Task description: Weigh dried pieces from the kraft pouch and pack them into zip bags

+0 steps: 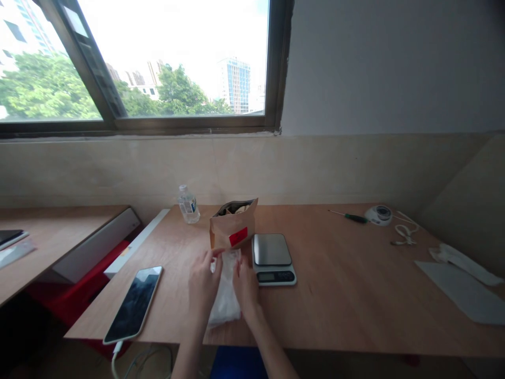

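Note:
A clear plastic bag lies on the table between my forearms, its top edge between my two hands. My left hand is closed on the bag's upper left side. On the upper right side, my right hand has its fingers pressed together on the plastic. Just beyond my hands stands a brown paper pouch with a red label, its top open; pale contents show inside but I cannot make out what they are. A kitchen scale with a steel plate sits right of the pouch, close to my right hand.
A phone on a charging cable lies at the left. Behind it stands a clear plastic bottle. Far right are a screwdriver, a white dome camera with a cable, and white sheets. The table's front edge is near.

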